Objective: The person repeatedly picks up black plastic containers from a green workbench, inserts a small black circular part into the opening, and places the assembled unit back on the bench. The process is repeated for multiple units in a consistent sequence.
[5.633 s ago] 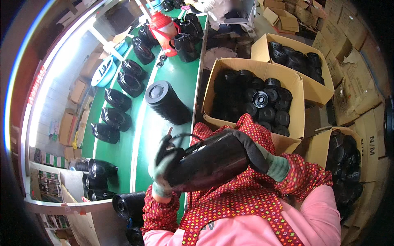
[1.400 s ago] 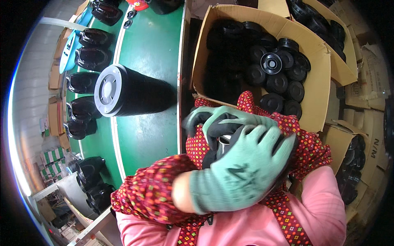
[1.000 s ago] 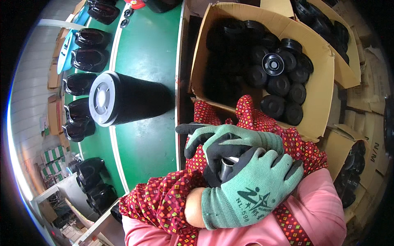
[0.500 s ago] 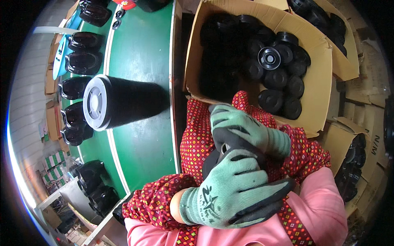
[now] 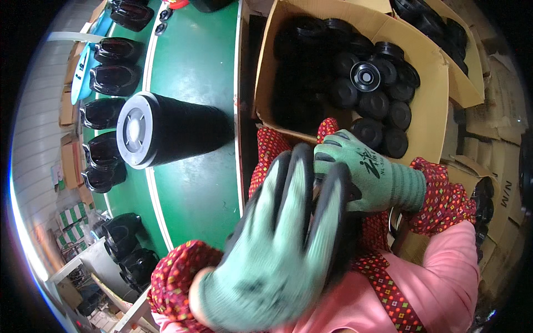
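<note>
My left hand [image 5: 272, 238], in a green and black work glove, is slightly blurred. Its fingers are stretched out with nothing visible in them, across the front of my lap. Beside it my right hand [image 5: 366, 172], gloved the same way, has its fingers curled inward. Below the right hand, a dark black part [image 5: 347, 238] shows in small patches; the gloves hide most of it, so its kind cannot be made out. Just beyond the hands stands an open cardboard box [image 5: 430, 130] of round black caps [image 5: 373, 105]. One cap with a silvery centre [image 5: 365, 76] lies on top.
A tall black stack [image 5: 189, 130] with a grey disc end [image 5: 135, 130] stands on the green work surface [image 5: 194, 188] at left. Beyond it several glossy black housings [image 5: 114, 80] form a row. More cartons of black parts [image 5: 455, 39] stand at right.
My left hand has come off the black part, swung left and toward me, and straightened its fingers. My right hand has shifted slightly right, now showing the back of its glove.
</note>
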A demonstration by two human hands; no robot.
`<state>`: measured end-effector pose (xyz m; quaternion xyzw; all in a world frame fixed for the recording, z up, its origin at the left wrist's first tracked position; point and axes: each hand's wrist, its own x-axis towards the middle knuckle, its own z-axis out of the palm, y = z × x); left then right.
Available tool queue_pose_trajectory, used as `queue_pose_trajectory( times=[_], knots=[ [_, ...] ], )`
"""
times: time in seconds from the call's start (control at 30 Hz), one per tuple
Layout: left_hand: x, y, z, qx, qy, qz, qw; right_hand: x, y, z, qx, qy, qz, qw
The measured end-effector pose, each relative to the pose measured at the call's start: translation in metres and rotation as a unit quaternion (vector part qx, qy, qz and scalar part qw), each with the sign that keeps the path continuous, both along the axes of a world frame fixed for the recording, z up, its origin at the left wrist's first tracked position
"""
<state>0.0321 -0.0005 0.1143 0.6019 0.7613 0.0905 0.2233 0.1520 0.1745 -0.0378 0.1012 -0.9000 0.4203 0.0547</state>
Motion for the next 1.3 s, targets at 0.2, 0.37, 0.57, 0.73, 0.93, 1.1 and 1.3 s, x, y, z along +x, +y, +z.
queue_pose_trajectory(
  times=[0.2, 0.37, 0.57, 0.73, 0.93, 1.1, 1.3],
  knots=[
    [-0.04, -0.005, -0.048, -0.096, -0.156, 0.05, 0.982, 0.009, -0.013, 0.026, 0.081, -0.046, -0.078, 0.993],
    [-0.087, -0.021, -0.142, 0.079, -0.327, -0.035, 0.941, 0.02, -0.011, 0.073, 0.104, -0.081, -0.044, 0.99],
    [-0.086, -0.013, -0.2, 0.146, -0.328, -0.011, 0.933, 0.002, -0.011, 0.1, 0.145, -0.158, -0.021, 0.977],
    [-0.051, -0.006, -0.089, 0.275, -0.047, -0.014, 0.96, 0.021, 0.029, 0.068, -0.043, -0.094, -0.031, 0.994],
    [-0.023, -0.019, -0.084, 0.213, -0.036, -0.08, 0.973, -0.06, 0.027, 0.012, -0.375, -0.058, 0.03, 0.925],
    [-0.018, -0.021, -0.076, 0.248, 0.025, -0.073, 0.966, -0.095, -0.033, -0.023, -0.661, -0.104, 0.082, 0.739],
    [0.008, 0.042, -0.063, 0.21, -0.046, -0.174, 0.961, -0.095, -0.033, -0.06, -0.594, -0.072, 0.144, 0.788]
  ],
)
